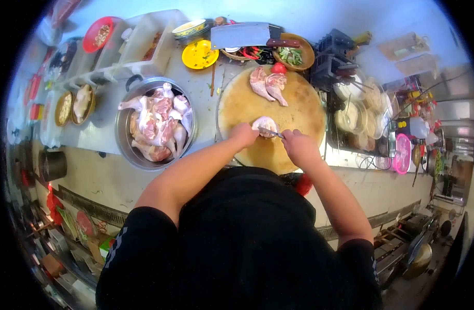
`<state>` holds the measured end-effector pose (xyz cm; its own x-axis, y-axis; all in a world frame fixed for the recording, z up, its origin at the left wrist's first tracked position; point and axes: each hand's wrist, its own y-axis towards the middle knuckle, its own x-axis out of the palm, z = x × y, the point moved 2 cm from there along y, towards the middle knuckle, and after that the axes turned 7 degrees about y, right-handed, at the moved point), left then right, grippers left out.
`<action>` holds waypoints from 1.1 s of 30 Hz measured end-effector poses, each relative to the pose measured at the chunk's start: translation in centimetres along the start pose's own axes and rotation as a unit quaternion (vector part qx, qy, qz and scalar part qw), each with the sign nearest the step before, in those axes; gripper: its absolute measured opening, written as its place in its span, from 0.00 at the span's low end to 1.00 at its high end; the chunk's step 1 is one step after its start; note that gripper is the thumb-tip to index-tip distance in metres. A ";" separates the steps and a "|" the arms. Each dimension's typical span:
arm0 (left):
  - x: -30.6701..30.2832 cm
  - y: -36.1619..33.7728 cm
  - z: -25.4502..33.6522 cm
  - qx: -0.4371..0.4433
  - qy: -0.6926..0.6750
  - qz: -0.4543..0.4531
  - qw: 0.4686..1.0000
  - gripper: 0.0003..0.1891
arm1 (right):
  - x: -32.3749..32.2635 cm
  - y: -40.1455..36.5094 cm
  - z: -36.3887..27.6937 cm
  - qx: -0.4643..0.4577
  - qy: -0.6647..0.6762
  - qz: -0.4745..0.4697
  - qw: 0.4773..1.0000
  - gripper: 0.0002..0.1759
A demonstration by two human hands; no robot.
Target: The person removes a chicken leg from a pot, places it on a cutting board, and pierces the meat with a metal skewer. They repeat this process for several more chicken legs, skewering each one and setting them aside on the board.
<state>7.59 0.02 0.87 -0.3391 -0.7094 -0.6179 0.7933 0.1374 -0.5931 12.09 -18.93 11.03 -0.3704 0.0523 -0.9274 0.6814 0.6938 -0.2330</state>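
Note:
A pale raw chicken piece (264, 124) lies on the round wooden chopping board (299, 111), near its middle. My left hand (244, 135) is closed on the left edge of that piece. In my right hand (299, 146) is the handle of a small knife (272, 133), its thin blade lying against the near side of the meat. Fingers hide most of the handle. Farther back on the board rest raw chicken legs (270, 85), beside a red tomato (278, 68).
Left of the board stands a metal pot (120, 132) heaped with chicken legs. Behind are a large cleaver (239, 37), a yellow plate (200, 55) and a wooden bowl (305, 45). A dark rack (334, 62) and stacked bowls (350, 118) stand to the right.

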 end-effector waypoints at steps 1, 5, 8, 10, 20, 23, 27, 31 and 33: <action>0.4 0.2 -0.2 0.001 0.002 0.000 1.000 0.20 | 0.0 -0.3 0.0 -0.010 -0.008 0.000 1.000 0.11; 1.2 0.8 -0.1 0.074 0.036 0.050 0.995 0.21 | -1.0 -0.5 -0.1 -0.054 -0.014 0.018 0.998 0.11; 0.8 0.3 0.4 0.061 0.050 0.052 0.995 0.20 | -1.1 0.8 0.1 -0.046 -0.007 -0.010 0.999 0.11; 0.7 0.2 0.3 0.048 0.063 0.048 0.996 0.19 | -1.0 2.1 -0.5 -0.016 -0.002 -0.033 0.999 0.12; -0.7 -2.3 3.7 0.051 0.095 0.072 0.992 0.16 | 2.3 3.6 1.4 -0.040 0.031 0.054 0.997 0.10; -0.9 -2.7 3.1 0.056 0.095 0.078 0.991 0.17 | 0.8 2.3 1.9 -0.029 0.045 0.062 0.997 0.08; -0.8 -2.7 3.4 0.058 0.109 0.075 0.990 0.18 | 1.0 1.4 1.3 -0.010 0.023 0.064 0.998 0.08; -1.1 -3.2 4.0 0.057 0.127 0.053 0.989 0.19 | 2.8 2.9 1.1 -0.016 -0.003 0.056 0.998 0.09; -1.3 -3.4 4.0 0.061 0.126 0.069 0.988 0.19 | 3.1 2.7 1.7 -0.021 0.012 0.059 0.998 0.09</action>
<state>7.36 -2.30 5.74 -0.3256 -0.4929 -0.8068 0.8906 0.1266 -0.4367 13.86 -18.07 7.06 -0.3050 0.1519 -0.9401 0.6943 0.7112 -0.1103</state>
